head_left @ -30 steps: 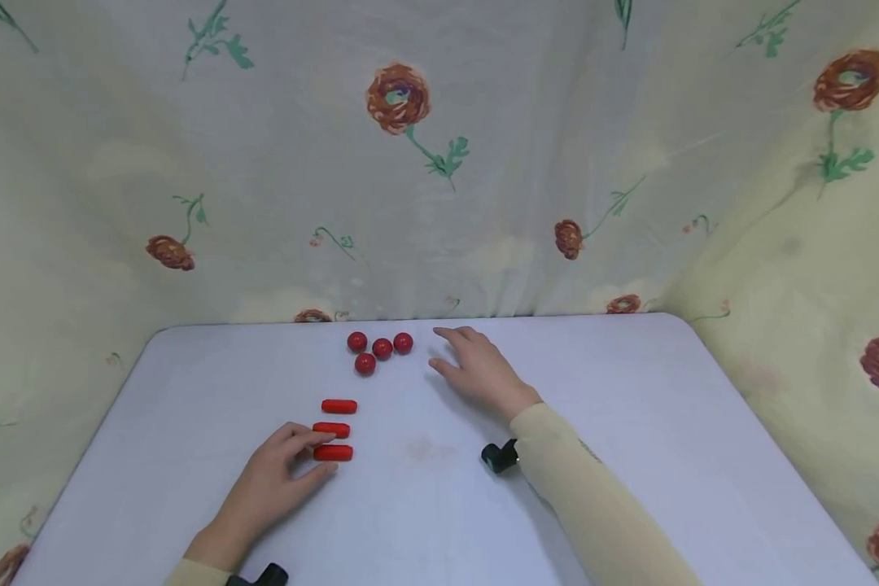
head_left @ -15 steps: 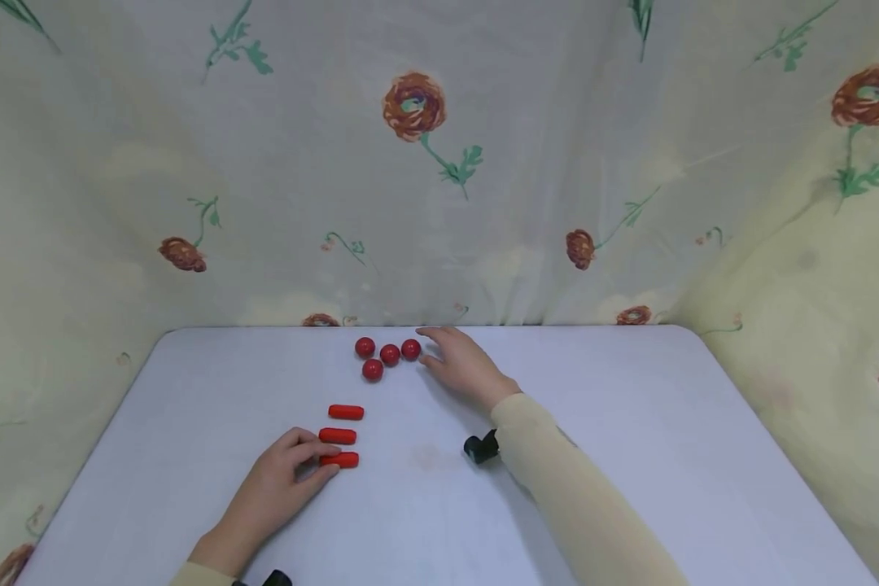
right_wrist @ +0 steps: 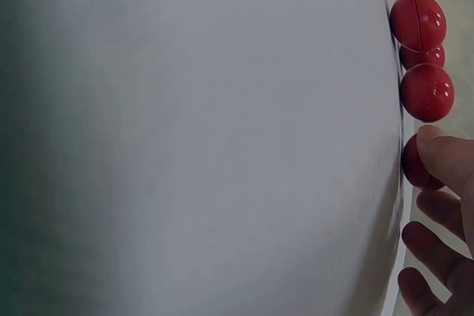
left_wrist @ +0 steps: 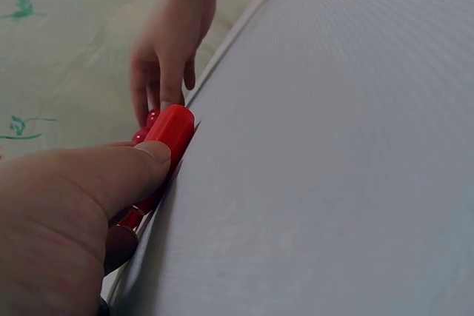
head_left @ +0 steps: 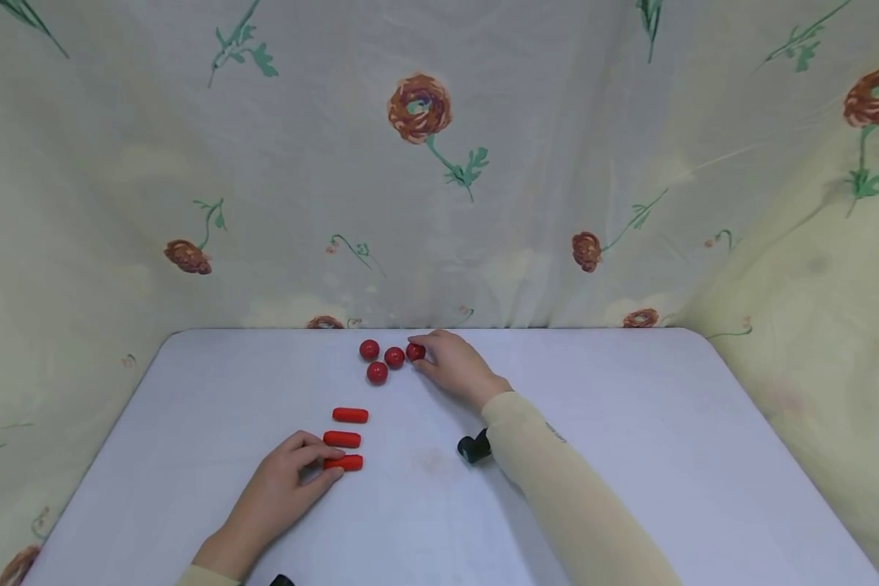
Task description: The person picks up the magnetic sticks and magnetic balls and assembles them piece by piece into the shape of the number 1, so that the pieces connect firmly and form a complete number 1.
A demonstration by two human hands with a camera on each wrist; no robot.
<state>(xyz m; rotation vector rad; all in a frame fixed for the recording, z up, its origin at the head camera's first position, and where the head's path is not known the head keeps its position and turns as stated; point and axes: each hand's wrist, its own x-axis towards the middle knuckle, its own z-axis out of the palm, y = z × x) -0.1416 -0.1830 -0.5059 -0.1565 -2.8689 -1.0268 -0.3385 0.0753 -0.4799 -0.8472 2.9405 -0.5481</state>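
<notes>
My left hand [head_left: 282,487] pinches the nearest of three short red cylinders [head_left: 352,463] between thumb and fingers. In the left wrist view the thumb lies along the side of this red cylinder [left_wrist: 175,127]. Two similar pieces, a middle cylinder [head_left: 342,439] and a far cylinder [head_left: 351,415], lie in a row beyond it. At the back of the table, my right hand [head_left: 456,368] has thumb and fingers around the rightmost glossy red ball [head_left: 413,352]. The right wrist view shows the thumb against that ball [right_wrist: 417,164], other fingers spread below.
Three more red balls lie left of the right hand: a middle ball [head_left: 394,357], a front ball [head_left: 377,373] and a back-left ball [head_left: 369,350]. All sit on a white table [head_left: 593,423], close to its back edge. Behind hangs a flower-patterned curtain [head_left: 300,163].
My right hand has moved left onto the rightmost ball and closed its fingers around it. The left fingers have come down onto the nearest cylinder. The head view has shifted slightly.
</notes>
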